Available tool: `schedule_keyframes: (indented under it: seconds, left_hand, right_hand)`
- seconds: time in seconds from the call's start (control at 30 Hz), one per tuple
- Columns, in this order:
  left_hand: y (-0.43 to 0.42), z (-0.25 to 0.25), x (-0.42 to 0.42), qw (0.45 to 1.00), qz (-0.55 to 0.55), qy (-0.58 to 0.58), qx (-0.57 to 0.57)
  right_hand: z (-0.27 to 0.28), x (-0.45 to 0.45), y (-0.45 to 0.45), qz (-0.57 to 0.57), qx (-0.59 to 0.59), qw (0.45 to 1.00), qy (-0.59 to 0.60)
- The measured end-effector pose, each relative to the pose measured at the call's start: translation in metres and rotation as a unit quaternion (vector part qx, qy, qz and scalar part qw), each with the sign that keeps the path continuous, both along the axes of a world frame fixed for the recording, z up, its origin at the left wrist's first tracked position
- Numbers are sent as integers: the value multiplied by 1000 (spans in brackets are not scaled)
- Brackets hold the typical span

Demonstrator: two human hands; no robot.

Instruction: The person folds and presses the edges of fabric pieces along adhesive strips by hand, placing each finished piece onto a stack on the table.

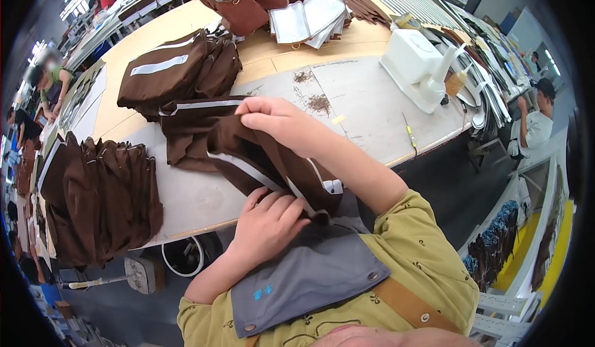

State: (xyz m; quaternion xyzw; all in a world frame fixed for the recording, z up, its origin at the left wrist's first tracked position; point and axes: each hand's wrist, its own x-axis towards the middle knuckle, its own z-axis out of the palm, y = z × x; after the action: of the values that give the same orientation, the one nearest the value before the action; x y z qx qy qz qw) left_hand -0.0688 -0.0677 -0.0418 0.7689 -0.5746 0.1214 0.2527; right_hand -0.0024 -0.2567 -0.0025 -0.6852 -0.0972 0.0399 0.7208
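A dark brown fabric piece with white strips (245, 151) lies open between my hands at the table's near edge. My right hand (273, 120) pinches its upper edge between thumb and fingers. Lower down, my left hand (273, 217) grips the near edge beside a white strip, with its fingers bent over the cloth and the fingertips partly hidden. Another brown piece with a white strip (186, 133) lies just beyond, touching the held one. Behind it sits a folded brown stack (158, 71) with a white strip on top.
Brown pieces (102, 198) hang over the table's left edge. On the worktable (359, 99) are a white plastic container (412, 65), a yellow-handled tool (410, 135), brown bags (245, 9) and white sheets (310, 18). A bucket (183, 257) stands below. People work at left and right.
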Motion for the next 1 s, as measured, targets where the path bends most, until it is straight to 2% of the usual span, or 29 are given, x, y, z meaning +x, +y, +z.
schedule_keyframes:
  seconds: [0.03, 0.17, 0.27, 0.33, 0.4, 0.43, 0.47, 0.5, 0.57, 0.63, 0.67, 0.77, 0.8, 0.87, 0.9, 0.93, 0.97, 1.0]
  left_hand:
    - [-3, -8, 3, 998, 19, 10, 51]
    - [-6, -8, 8, 999, 20, -7, 47]
    - [-4, 7, 10, 999, -34, 14, -11]
    - [2, 14, 12, 993, -61, 39, -93]
    - [11, 21, 14, 993, -60, 74, -71]
    - [11, 25, 13, 988, -28, 147, -49]
    - [11, 27, 12, 975, 3, 221, -30]
    - [13, 26, 12, 968, 34, 246, 17]
    - [17, 7, 15, 966, 51, 255, 7]
    - [22, 2, 18, 966, 81, 245, 25]
    - [25, -2, 20, 964, 89, 248, 26]
    - [28, -15, 20, 962, 144, 231, -3]
    - [30, -19, 22, 961, 147, 233, -1]
    - [36, -31, 29, 971, 199, 117, 60]
    - [36, -30, 30, 967, 211, 134, 40]
    - [36, -25, 31, 966, 215, 135, 40]
    - [36, -20, 33, 970, 196, 145, 12]
    - [36, -15, 35, 972, 177, 154, -17]
  right_hand:
    - [3, 4, 0, -12, 8, 1000, 2]
    - [14, 19, 4, -34, 54, 998, -5]
    - [39, 25, 5, -57, 70, 995, -31]
    - [54, 26, 6, -100, 201, 974, -37]
    - [49, 40, -6, -102, 270, 957, -22]
    - [46, 43, -12, -82, 294, 952, -7]
    - [35, 50, -18, -100, 319, 942, 12]
    - [17, 58, -28, -103, 315, 943, 24]
    - [-16, 68, -47, -105, 311, 944, 38]
    - [-41, 74, -60, -222, 304, 923, 86]
    - [-49, 74, -65, -245, 307, 915, 91]
    - [-75, 74, -88, -260, 300, 913, 93]
    - [-84, 74, -97, -255, 282, 921, 80]
    - [-94, 73, -103, -248, 264, 929, 69]
    - [-96, 72, -102, -391, -41, 916, -82]
    - [-97, 71, -99, -479, -340, 778, -224]
    - [-65, 51, -84, -446, -369, 756, -306]
    - [-37, 29, -66, -360, -350, 802, -325]
